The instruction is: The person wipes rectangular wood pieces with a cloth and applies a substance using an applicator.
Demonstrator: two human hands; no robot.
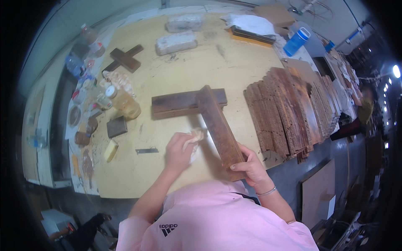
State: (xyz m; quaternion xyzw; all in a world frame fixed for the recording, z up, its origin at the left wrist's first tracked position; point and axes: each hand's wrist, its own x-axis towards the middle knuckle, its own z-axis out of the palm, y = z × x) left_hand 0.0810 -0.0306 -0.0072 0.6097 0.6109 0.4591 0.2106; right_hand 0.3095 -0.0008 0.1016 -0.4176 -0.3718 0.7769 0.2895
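My right hand [249, 166] grips the near end of a long brown wooden block [216, 128], thumb on its top face. The block's far end rests on another brown wooden block [176, 102] that lies crosswise on the pale tabletop [232, 72]. My left hand [180, 152], left of the held block, is closed on a crumpled whitish cloth [196, 136]. Further left lie a dark square block [116, 126], a pale yellow block [111, 150] and a thin dark strip [147, 151]. A capped plastic bottle of yellowish liquid [127, 105] lies beside a crumpled rag [117, 80].
Stacked brown wooden pieces [282, 113] fill the right side. Crossed wooden blocks [125, 58] lie at the far left; two wrapped blocks [176, 43] stand at the back. A blue bottle [296, 41] is at the far right. Another person [364, 108] is beyond the stacks.
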